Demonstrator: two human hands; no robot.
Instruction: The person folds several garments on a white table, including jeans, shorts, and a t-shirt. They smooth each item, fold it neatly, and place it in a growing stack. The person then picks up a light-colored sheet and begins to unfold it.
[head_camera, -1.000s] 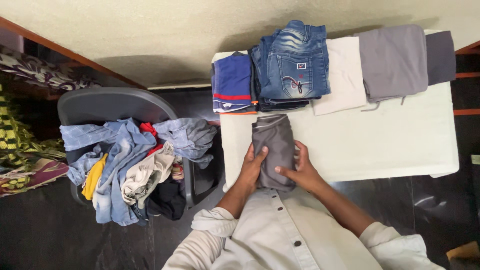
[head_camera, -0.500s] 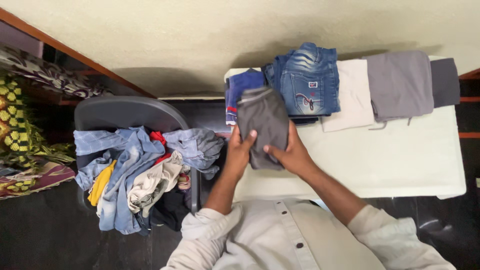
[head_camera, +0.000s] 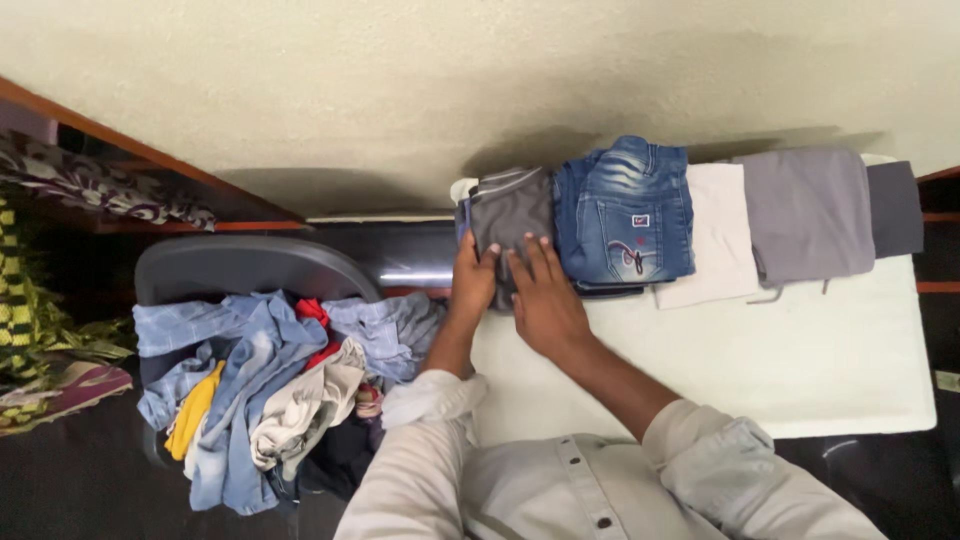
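Observation:
A folded dark grey garment (head_camera: 508, 208) lies on top of a stack at the far left end of the white table (head_camera: 780, 370), against the wall. My left hand (head_camera: 472, 282) grips its near left edge, thumb on top. The fingers of my right hand (head_camera: 545, 300) lie flat and spread on its near right part. Right beside it sits a folded pair of blue jeans (head_camera: 625, 210).
Further right along the wall lie a folded white garment (head_camera: 715, 240), a light grey one (head_camera: 810, 215) and a dark grey one (head_camera: 895, 210). Left of the table, a grey chair (head_camera: 240, 268) holds a heap of unfolded clothes (head_camera: 270, 380). Patterned cloth (head_camera: 40, 330) hangs at the far left.
Both hands lifted the folded grey garment from the table's near edge and carried it away to the far left stack, where it now covers the blue shorts.

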